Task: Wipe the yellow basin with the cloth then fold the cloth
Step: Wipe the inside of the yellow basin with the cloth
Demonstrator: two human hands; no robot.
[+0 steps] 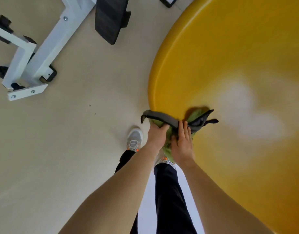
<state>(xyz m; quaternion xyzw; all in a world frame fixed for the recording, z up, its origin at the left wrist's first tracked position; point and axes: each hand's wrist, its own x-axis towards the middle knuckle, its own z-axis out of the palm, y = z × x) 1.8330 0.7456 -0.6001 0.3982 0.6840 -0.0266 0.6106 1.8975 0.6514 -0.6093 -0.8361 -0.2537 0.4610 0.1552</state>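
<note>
The left grip (pixel 158 135) is clenched on the cloth (pixel 194 115), its fingers curled under a grey fold (pixel 162 117) that arches up and away to the grip's left. The right grip (pixel 183 144) sits just beside it, touching the same cloth, with its fingers (pixel 186 128) laid nearly straight across the grey band. Whether its thumb pinches the cloth underneath cannot be told. The cloth is green on one face and grey on the other. It bunches between the two grips, hangs a little below them, and sticks out beyond the right grip in a crumpled green and grey tuft. The yellow basin (pixel 229 48) spreads wide to the right of and beyond both grips. Its rounded rim (pixel 155 78) curves past just beyond the left grip, so the grey fold crosses the rim and the tuft is over the basin's inner side. Whether the tuft touches the basin is unclear, though it casts a dark shadow there. A pale blurred patch (pixel 238 102) shows on the basin's inside, further right of the tuft. Just left of and below the left grip a grey shoe (pixel 135 140) stands on the beige floor (pixel 78 132), with dark trousers (pixel 167 191) beneath the forearms. Well apart, far left and beyond the grips, stand a white metal frame (pixel 44 53) and a black pad (pixel 111 19).
</note>
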